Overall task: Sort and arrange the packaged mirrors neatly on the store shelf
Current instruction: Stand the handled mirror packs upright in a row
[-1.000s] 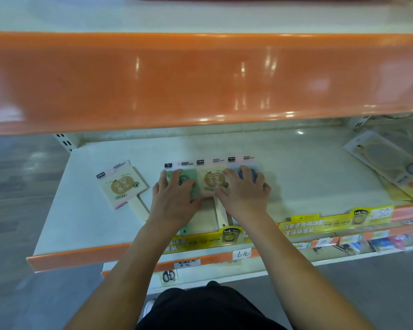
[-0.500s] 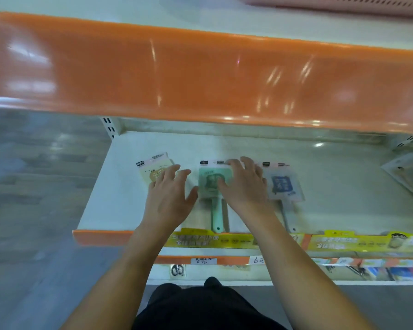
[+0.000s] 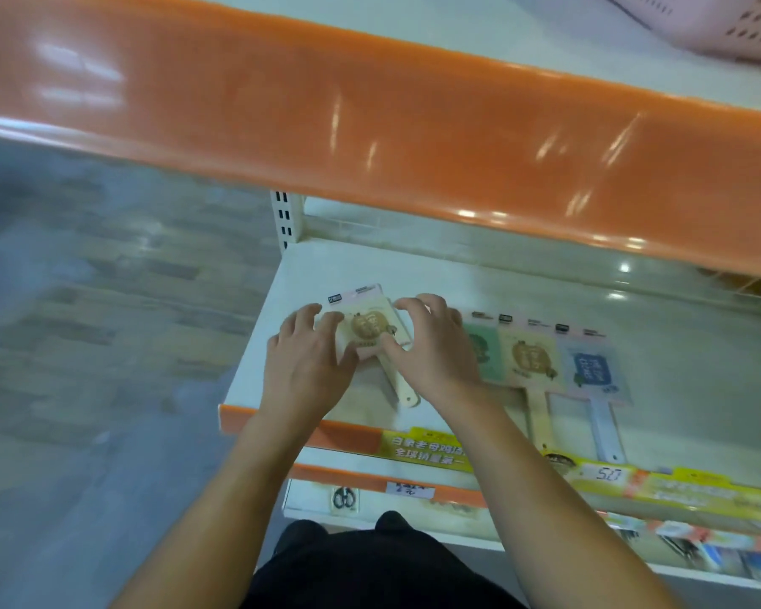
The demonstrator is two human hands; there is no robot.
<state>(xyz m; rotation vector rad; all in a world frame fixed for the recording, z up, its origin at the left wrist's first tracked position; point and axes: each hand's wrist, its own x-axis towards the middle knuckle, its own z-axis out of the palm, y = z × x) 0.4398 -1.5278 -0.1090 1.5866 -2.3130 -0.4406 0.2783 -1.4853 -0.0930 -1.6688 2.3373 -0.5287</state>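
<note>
Mirror (image 3: 370, 329), cream, lies flat at the shelf's (image 3: 677, 345) left end, apart from three mirrors in a row on its right. Left hand (image 3: 308, 362) presses it; right hand (image 3: 431, 349) pinches its edge. Likely light, stiff, fragile, film slippery: grip card edges.

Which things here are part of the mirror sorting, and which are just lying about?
Job: cream mirror held by left hand and right hand; green mirror, second cream mirror, blue mirror; shelf.
Lying about: pink basket, price tags.
</note>
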